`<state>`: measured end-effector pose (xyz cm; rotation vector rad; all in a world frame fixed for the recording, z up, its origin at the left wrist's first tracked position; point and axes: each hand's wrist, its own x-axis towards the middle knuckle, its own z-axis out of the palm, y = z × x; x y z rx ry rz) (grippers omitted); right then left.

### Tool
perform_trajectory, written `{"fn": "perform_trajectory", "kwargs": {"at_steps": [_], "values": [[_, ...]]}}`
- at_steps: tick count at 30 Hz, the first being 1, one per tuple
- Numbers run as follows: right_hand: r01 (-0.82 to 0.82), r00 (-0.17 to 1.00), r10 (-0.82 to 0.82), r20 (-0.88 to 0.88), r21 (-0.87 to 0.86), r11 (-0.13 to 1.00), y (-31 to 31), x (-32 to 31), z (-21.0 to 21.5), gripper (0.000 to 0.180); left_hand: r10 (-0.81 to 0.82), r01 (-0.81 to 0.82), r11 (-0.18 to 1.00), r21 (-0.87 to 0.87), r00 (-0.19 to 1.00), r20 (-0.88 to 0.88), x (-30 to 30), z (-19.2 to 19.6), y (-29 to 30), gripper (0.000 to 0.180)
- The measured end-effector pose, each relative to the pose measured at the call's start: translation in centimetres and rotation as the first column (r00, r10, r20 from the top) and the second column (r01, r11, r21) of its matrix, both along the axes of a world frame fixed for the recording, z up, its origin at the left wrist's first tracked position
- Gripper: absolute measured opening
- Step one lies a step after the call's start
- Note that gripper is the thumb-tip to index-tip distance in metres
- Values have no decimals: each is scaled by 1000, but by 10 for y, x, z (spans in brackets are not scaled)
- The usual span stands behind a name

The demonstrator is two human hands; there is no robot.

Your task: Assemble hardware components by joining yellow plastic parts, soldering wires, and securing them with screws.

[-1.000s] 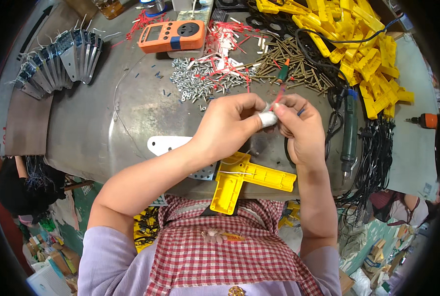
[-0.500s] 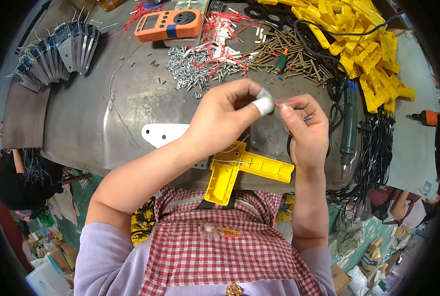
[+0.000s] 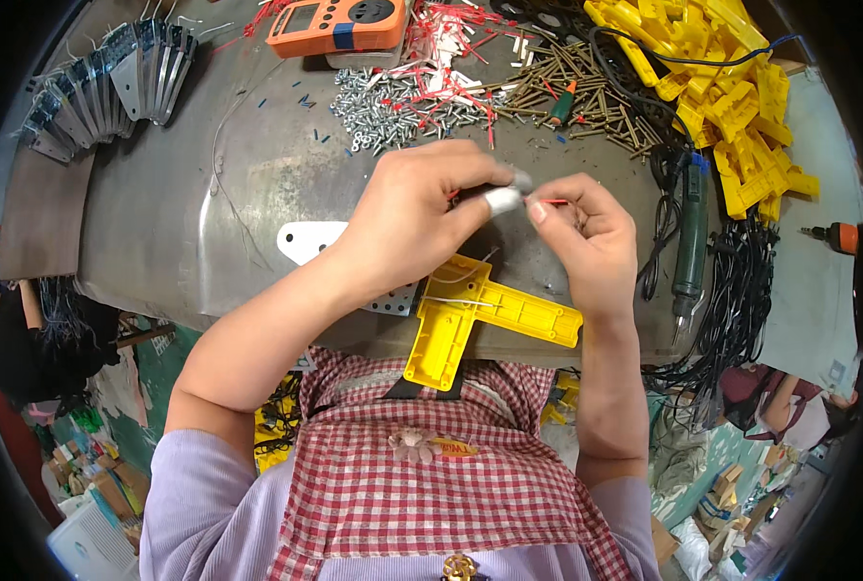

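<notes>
My left hand point(image 3: 407, 208), with pale tape around the thumb and forefinger tips, is closed in a pinch at one end of a thin red wire point(image 3: 555, 201). A speck of red also shows inside its curled fingers. My right hand point(image 3: 591, 237) pinches the same wire between thumb and forefinger, close beside the left fingertips. Below them, at the bench's near edge, lies an open yellow plastic housing half point(image 3: 533, 315) with a pale wire across it. A white metal plate with holes point(image 3: 305, 238) lies partly hidden under my left forearm.
Along the back lie an orange meter point(image 3: 339, 27), loose screws point(image 3: 378, 107), red wires with white sleeves point(image 3: 441, 63) and long brass-coloured screws point(image 3: 591, 102). Yellow housings point(image 3: 741, 107) are heaped at right, beside a green electric screwdriver point(image 3: 690, 237) and black cables point(image 3: 731, 290). Metal blades point(image 3: 146, 77) stand at far left.
Both hands have shifted slightly left, still pinched together at the red wire. The whole bench sits a little differently in the picture, as the view has moved.
</notes>
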<state>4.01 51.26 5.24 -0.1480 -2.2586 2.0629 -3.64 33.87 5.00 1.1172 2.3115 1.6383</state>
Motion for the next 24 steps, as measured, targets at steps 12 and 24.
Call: {"fn": "perform_trajectory", "kwargs": {"at_steps": [12,24], "values": [[-173,981,128,143,371,913,-2,9,-4,14,105,-136,976,-169,978,-178,18,-21,-25,12],[-172,972,125,198,238,956,-9,5,3,12,111,-175,961,-216,954,-278,39,-14,-27,16]]}}
